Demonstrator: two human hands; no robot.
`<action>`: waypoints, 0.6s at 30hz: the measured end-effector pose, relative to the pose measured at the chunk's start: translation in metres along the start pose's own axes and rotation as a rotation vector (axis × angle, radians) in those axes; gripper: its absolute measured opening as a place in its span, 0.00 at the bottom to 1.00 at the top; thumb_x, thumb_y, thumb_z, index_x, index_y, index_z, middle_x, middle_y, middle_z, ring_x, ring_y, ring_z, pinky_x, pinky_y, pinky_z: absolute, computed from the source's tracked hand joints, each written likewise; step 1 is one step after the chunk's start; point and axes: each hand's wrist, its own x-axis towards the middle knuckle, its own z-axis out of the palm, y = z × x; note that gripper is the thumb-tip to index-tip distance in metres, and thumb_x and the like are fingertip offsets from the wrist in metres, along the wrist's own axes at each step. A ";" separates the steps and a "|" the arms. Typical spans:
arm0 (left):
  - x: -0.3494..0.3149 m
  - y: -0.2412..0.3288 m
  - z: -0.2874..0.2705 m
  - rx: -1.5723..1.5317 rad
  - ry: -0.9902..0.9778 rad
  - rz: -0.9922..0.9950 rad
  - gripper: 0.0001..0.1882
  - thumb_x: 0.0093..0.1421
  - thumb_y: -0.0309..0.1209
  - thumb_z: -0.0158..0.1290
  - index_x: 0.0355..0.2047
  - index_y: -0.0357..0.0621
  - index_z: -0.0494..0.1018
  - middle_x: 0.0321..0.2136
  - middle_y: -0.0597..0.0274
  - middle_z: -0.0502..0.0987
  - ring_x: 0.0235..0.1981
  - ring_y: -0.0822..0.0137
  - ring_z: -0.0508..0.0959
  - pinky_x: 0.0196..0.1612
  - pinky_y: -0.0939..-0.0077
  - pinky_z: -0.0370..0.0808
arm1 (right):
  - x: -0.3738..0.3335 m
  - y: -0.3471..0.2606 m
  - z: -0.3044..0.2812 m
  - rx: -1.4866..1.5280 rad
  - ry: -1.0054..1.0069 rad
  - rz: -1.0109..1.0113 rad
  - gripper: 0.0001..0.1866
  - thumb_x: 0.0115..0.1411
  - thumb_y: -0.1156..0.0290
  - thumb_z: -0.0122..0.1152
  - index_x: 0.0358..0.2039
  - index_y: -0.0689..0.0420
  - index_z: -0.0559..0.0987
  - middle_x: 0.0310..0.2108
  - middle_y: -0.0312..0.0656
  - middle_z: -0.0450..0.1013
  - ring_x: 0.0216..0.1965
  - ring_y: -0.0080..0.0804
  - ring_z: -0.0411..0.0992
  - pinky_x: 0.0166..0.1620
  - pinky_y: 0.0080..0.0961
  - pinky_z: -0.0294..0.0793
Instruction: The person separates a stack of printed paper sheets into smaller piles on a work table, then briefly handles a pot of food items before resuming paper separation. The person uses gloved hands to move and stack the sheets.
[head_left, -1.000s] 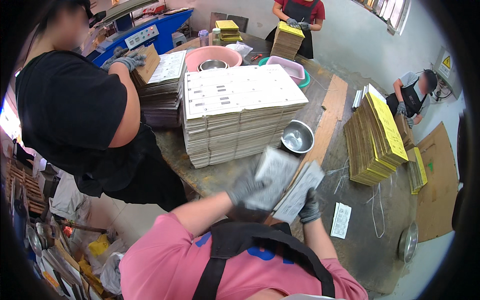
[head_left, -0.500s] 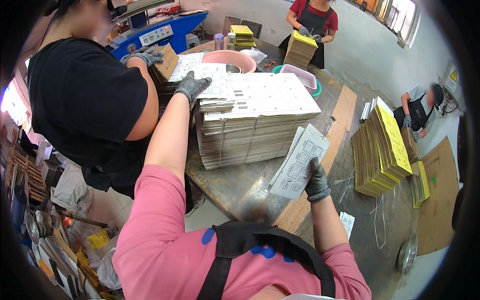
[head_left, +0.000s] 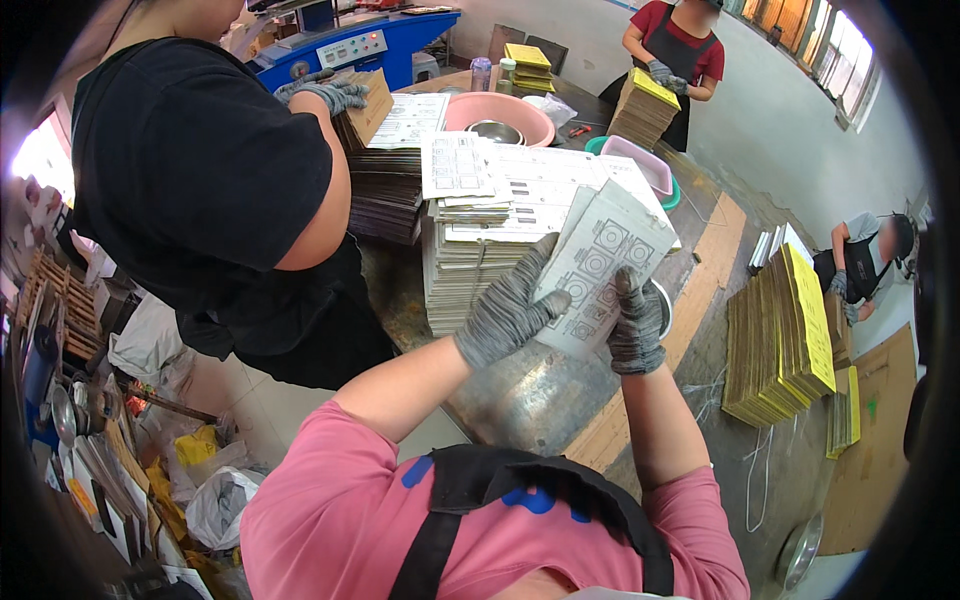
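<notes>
From where I stand, the person in pink has a thin sheaf [head_left: 618,250] of printed sheets up in both gloved hands, and the step looks to be straightening it. The left hand [head_left: 512,308] grips its left edge, thumb on the front; the right hand [head_left: 637,325] pinches the near right side, thumb on the face, though I can't see the fingers behind. It's held over the near part of the table [head_left: 515,405], just this side of the big tied stack [head_left: 565,180], with a smaller pile [head_left: 456,168] resting on that stack's left end. The next move, I'd judge, calls for a firm, even hold while the uneven edges are brought flush. The sheaf itself is pale grey, tilted and slightly fanned at the far left, its front sheet covered in dark line drawings of rings inside boxes; how many sheets, I can't tell.
</notes>
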 end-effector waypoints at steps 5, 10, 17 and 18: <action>0.036 -0.005 -0.037 0.251 0.285 0.114 0.37 0.48 0.39 0.55 0.54 0.34 0.52 0.47 0.49 0.64 0.47 0.64 0.66 0.49 0.72 0.65 | 0.005 -0.002 -0.009 -0.177 -0.053 -0.107 0.20 0.53 0.58 0.54 0.41 0.60 0.70 0.33 0.37 0.69 0.33 0.23 0.66 0.38 0.21 0.67; 0.103 -0.038 -0.112 -0.005 0.503 -0.046 0.26 0.51 0.25 0.51 0.50 0.35 0.58 0.40 0.56 0.71 0.35 0.71 0.72 0.38 0.82 0.70 | -0.010 0.007 -0.032 -0.225 0.042 -0.022 0.17 0.55 0.59 0.52 0.37 0.60 0.71 0.29 0.37 0.69 0.25 0.21 0.66 0.29 0.17 0.67; 0.103 -0.120 -0.134 0.809 0.302 -0.448 0.29 0.48 0.45 0.52 0.46 0.38 0.65 0.43 0.43 0.69 0.46 0.52 0.68 0.50 0.70 0.63 | -0.024 0.018 -0.065 -0.168 0.093 0.031 0.18 0.55 0.57 0.51 0.36 0.60 0.71 0.26 0.40 0.69 0.18 0.22 0.66 0.23 0.15 0.67; 0.105 -0.126 -0.136 0.570 0.333 -0.425 0.29 0.49 0.44 0.52 0.47 0.37 0.64 0.44 0.44 0.68 0.47 0.54 0.68 0.50 0.71 0.62 | -0.026 0.019 -0.070 -0.160 0.073 0.068 0.18 0.55 0.57 0.51 0.35 0.60 0.71 0.26 0.40 0.69 0.19 0.22 0.66 0.24 0.16 0.67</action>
